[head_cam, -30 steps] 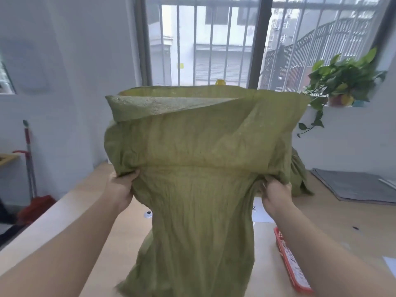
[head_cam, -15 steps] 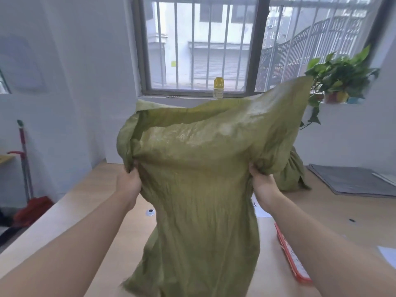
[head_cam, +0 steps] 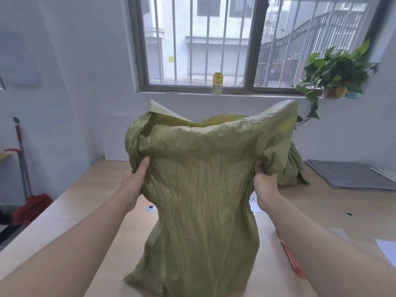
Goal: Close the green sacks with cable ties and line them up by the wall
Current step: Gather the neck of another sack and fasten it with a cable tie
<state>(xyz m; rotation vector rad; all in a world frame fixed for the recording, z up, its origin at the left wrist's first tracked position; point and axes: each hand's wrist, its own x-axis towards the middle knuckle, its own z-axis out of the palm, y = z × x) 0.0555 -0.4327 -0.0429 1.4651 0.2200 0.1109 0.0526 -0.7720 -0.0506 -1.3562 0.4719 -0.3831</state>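
Note:
A green woven sack (head_cam: 199,200) stands upright on the wooden table (head_cam: 85,202) in front of me, its mouth gaping at the top. My left hand (head_cam: 136,179) grips the sack's left side below the rim. My right hand (head_cam: 264,183) grips its right side at the same height, with the fabric bunched over the fingers. A second green sack (head_cam: 292,168) sits behind it by the wall, mostly hidden. No cable tie shows.
A red flat packet (head_cam: 289,256) lies on the table under my right forearm. A grey mat (head_cam: 351,176) lies at the right, papers at the far right. A small white cap (head_cam: 150,208) sits left of the sack. Broom (head_cam: 21,163) at the left wall.
The sack's top has dropped lower, uncovering the window sill and the yellow bottle. My hands have moved apart along the sack's sides, spreading its mouth.

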